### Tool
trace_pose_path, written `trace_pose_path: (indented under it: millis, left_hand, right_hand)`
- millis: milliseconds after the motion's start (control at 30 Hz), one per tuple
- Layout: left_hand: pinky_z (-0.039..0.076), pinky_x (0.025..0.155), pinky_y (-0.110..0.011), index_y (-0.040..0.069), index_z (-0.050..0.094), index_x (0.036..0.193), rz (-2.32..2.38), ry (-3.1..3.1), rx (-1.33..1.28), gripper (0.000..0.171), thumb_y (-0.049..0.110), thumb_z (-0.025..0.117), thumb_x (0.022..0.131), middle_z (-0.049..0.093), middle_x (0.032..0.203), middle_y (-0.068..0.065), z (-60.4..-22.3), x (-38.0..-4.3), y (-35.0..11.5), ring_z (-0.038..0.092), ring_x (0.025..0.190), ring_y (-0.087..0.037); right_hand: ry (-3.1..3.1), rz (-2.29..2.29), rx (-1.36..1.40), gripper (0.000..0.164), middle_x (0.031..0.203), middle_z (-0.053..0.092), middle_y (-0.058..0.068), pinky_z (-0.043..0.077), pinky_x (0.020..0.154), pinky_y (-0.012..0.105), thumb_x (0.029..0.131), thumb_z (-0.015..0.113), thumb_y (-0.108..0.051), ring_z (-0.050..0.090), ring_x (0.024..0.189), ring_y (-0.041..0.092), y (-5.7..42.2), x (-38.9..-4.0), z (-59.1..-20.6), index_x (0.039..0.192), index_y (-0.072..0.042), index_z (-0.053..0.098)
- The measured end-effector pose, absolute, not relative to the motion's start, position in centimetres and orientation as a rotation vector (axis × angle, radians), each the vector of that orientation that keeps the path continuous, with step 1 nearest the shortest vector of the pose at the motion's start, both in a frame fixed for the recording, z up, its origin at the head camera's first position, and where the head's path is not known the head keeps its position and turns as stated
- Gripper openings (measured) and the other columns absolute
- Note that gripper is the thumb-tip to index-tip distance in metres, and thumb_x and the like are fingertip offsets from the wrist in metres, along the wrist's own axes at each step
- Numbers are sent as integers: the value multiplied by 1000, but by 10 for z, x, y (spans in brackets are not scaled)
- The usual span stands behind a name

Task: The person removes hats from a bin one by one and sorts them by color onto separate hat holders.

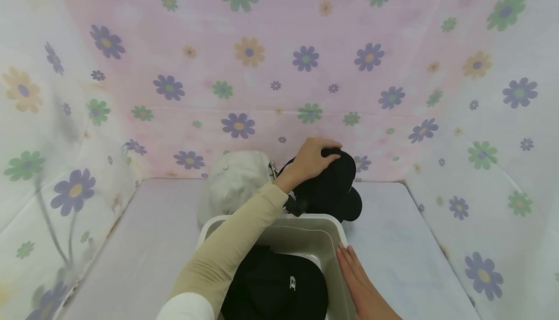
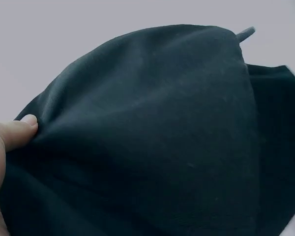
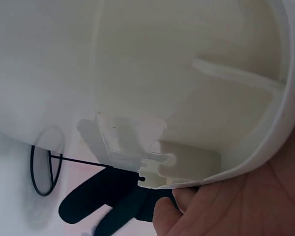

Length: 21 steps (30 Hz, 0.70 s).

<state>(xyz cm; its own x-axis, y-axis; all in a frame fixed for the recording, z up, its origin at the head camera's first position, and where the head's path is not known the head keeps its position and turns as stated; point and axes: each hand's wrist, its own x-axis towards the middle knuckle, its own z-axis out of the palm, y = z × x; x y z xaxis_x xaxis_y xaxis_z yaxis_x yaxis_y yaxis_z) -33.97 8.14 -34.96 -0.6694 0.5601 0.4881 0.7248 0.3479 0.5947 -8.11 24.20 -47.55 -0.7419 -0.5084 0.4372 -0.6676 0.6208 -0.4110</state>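
Observation:
My left hand reaches over the bin and pinches the crown of a black cap between thumb and fingers. In the left wrist view the thumb presses into the dark cloth, which fills most of the picture. A second rounded black brim shows just below that cap. My right hand lies with straight fingers along the outer right side of a light grey plastic bin. Inside the bin lies another black cap with a small white emblem.
Behind the bin, left of the held cap, sits an off-white cap, partly covered by the left sleeve. A pale surface spreads around the bin. Flower-patterned cloth walls enclose the back and both sides.

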Motion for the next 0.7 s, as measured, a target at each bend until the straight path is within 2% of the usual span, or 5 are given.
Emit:
trace_pose_path:
  millis: [367,533,700]
  left_hand:
    - [44,112,-35,7,65,136,-1174,-2635,-1141,43,21,73,96,64,138,-9,-364,-337,78,58,130,-25]
    - [37,118,-40,7,48,151,-1186,-2762,-1207,63,26,73,96,50,154,-10,-364,-336,72,46,143,-26]
    - [24,125,-45,8,25,162,-1089,-2860,-1270,85,38,71,97,29,166,-11,-364,-337,63,24,155,-29]
  right_hand:
    - [-2543,811,964,117,167,17,22,-1,120,12,91,21,-85,0,158,23,241,-82,-477,157,11,16]
    - [-2512,794,971,119,166,20,25,0,121,14,90,22,-86,1,159,22,241,-82,-478,156,13,19]
    - [-2536,801,968,119,166,19,24,0,120,12,90,25,-86,-1,158,20,242,-82,-478,156,13,18]
